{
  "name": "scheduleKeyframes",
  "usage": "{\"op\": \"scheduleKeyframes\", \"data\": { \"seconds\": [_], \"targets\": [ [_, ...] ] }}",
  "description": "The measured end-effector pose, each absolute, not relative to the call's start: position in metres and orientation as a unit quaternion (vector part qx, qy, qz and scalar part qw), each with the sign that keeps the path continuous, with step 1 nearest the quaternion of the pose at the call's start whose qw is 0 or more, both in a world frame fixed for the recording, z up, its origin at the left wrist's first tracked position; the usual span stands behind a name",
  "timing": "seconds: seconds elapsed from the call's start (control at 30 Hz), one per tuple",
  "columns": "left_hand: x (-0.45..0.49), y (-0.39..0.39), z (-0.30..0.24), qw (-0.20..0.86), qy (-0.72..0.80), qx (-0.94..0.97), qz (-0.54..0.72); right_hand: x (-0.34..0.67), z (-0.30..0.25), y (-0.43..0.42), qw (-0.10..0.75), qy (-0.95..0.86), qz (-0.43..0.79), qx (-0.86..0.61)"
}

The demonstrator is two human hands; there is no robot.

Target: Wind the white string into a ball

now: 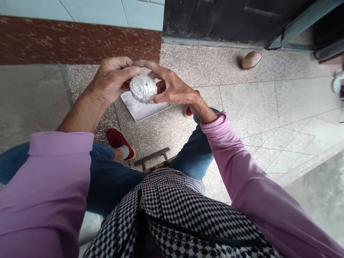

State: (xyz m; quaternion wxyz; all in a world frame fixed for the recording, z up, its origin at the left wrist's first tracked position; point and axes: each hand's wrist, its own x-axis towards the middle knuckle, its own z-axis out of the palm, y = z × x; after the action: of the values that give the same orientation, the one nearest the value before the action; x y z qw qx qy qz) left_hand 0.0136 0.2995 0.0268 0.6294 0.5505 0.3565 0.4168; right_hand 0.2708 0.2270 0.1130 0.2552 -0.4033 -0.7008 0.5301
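Observation:
A ball of shiny, clear plastic string (143,88) is held up between both hands, its strands wound crosswise. My left hand (114,77) grips it from the upper left, the thumb lying along the top edge. Around the right side curves my right hand (172,86), thumb low on the ball and index finger arched over it toward the left fingers. Some fingertips are hidden behind the ball. Below on the floor lies a shallow white tray (143,114), partly covered by the hands, with some thin clear strand in its left part.
Red shoes (116,139) and jeans flank the tray. Under the lap is a low wooden stool (152,156). A rounded tan object (251,60) sits on the speckled floor by a dark door (215,21). A tiled wall with a brown base (80,41) stands ahead.

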Motion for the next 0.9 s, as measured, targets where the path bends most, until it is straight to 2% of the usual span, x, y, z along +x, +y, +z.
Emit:
{"op": "scheduleKeyframes", "data": {
  "seconds": [0.23,0.37,0.5,0.63,0.77,0.83,0.9],
  "targets": [
    [0.019,0.290,0.036,0.640,0.366,0.531,0.417,0.276,0.105,0.236,0.328,-0.651,0.547,-0.411],
    [0.026,0.276,0.047,0.565,0.377,0.614,0.402,0.282,0.094,0.252,0.374,-0.622,0.520,-0.450],
    [0.032,0.261,0.058,0.492,0.389,0.696,0.350,0.286,0.090,0.263,0.409,-0.620,0.431,-0.511],
    [0.032,0.254,0.066,0.467,0.379,0.729,0.326,0.291,0.098,0.256,0.347,-0.677,0.313,-0.568],
    [0.026,0.253,0.071,0.439,0.373,0.746,0.333,0.286,0.095,0.248,0.216,-0.760,0.193,-0.581],
    [0.022,0.255,0.072,0.420,0.379,0.750,0.342,0.279,0.091,0.246,0.144,-0.785,0.185,-0.573],
    [0.019,0.257,0.072,0.401,0.384,0.759,0.340,0.273,0.089,0.245,0.112,-0.793,0.227,-0.554]
  ]
}}
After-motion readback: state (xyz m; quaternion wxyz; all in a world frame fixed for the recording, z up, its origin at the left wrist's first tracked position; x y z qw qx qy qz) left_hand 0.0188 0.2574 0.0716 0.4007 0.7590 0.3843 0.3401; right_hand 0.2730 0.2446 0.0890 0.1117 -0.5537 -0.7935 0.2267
